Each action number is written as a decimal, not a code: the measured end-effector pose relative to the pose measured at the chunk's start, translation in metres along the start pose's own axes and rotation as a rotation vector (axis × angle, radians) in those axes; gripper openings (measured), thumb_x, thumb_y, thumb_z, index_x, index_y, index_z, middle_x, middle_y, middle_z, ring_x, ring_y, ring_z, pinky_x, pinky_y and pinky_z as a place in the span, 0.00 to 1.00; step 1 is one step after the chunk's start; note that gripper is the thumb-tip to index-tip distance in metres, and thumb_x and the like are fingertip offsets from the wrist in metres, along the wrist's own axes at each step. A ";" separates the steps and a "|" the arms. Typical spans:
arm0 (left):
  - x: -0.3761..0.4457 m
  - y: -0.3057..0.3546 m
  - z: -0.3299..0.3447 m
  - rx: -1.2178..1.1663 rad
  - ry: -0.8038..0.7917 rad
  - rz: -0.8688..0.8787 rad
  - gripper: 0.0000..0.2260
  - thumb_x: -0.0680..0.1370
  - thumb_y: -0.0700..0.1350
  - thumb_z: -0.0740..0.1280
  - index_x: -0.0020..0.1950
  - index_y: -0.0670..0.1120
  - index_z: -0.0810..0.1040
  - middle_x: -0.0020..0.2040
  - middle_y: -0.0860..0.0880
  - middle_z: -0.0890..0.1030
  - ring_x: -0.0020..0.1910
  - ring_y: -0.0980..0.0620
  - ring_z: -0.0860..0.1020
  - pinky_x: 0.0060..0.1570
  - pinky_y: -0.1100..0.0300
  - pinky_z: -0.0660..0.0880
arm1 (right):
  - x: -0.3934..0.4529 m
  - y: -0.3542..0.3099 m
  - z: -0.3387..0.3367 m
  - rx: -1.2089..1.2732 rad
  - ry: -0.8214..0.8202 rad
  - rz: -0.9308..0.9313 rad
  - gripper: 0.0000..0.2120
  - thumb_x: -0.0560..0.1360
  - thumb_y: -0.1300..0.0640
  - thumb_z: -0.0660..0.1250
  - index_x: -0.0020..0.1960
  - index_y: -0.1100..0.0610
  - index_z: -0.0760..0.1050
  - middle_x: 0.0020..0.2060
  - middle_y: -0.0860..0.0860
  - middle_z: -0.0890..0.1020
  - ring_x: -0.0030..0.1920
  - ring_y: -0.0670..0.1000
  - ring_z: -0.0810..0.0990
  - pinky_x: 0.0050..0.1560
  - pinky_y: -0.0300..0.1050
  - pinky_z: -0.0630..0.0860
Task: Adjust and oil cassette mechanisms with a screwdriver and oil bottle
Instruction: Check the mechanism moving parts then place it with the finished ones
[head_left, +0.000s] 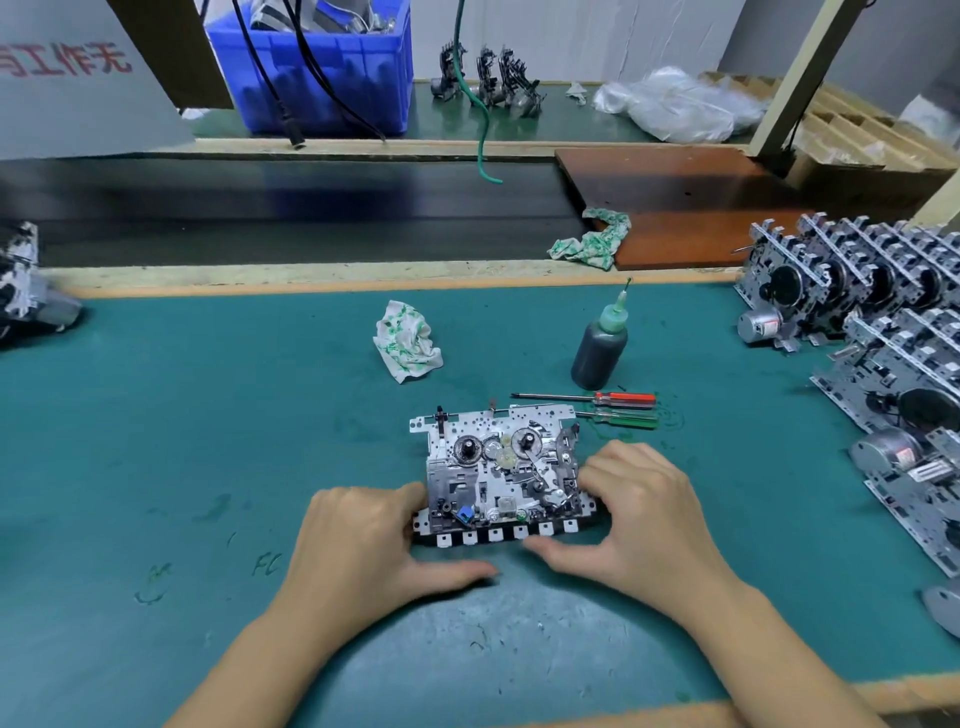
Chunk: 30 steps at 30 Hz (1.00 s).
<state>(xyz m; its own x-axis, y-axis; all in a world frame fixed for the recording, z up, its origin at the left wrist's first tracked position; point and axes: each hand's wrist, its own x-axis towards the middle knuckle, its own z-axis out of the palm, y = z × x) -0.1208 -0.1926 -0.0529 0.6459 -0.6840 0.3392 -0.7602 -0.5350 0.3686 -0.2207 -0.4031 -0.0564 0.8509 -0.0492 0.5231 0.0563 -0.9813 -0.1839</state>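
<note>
Metal cassette mechanism (501, 470) flat on mat, left hand (363, 540), right hand (641, 506) gripping sides.

Counter (156, 415): teal-green mat, worn grey-white in a patch at the near edge, with an orange-tan border strip.
Cassette mechanism (501, 467): silver-grey metal plate, black reel hubs, one small blue part, a row of white tabs on black along the near edge.
Oil bottle (600, 353): dark grey-black body, pale green cap and nozzle.
Screwdrivers: one red-orange translucent handle (626, 398), one green (628, 418) (both shafts silver).
Crumpled rag (408, 348): white with green print; a second rag (592, 241) has the same pattern.
Bin (322, 78): bright blue.
Board (675, 202): reddish brown.
Stacked mechanisms (883, 322): silver-grey and black.
</note>
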 end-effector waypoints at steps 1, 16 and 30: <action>0.000 -0.001 0.000 -0.005 0.002 0.026 0.28 0.60 0.74 0.63 0.26 0.47 0.70 0.17 0.52 0.66 0.17 0.52 0.69 0.18 0.62 0.68 | 0.000 -0.002 0.001 -0.015 0.023 0.037 0.27 0.64 0.32 0.64 0.26 0.55 0.65 0.23 0.47 0.67 0.30 0.47 0.61 0.35 0.40 0.60; 0.001 0.009 0.001 0.084 0.043 -0.191 0.29 0.62 0.72 0.60 0.23 0.46 0.67 0.15 0.49 0.63 0.15 0.47 0.67 0.19 0.62 0.62 | 0.003 0.005 -0.007 0.092 -0.148 -0.122 0.25 0.67 0.33 0.65 0.31 0.53 0.61 0.28 0.46 0.64 0.33 0.47 0.61 0.36 0.40 0.59; 0.006 0.007 -0.018 -0.514 0.143 -0.231 0.30 0.69 0.72 0.59 0.28 0.46 0.71 0.18 0.50 0.66 0.21 0.51 0.63 0.26 0.58 0.62 | 0.020 -0.012 -0.021 0.926 -0.187 0.423 0.22 0.70 0.39 0.61 0.25 0.53 0.71 0.23 0.54 0.73 0.27 0.47 0.71 0.33 0.40 0.68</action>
<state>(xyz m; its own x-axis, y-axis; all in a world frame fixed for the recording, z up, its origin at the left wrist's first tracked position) -0.1206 -0.1911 -0.0325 0.8210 -0.4853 0.3006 -0.4898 -0.3283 0.8077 -0.2156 -0.3963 -0.0265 0.9577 -0.2494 0.1439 0.0466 -0.3591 -0.9321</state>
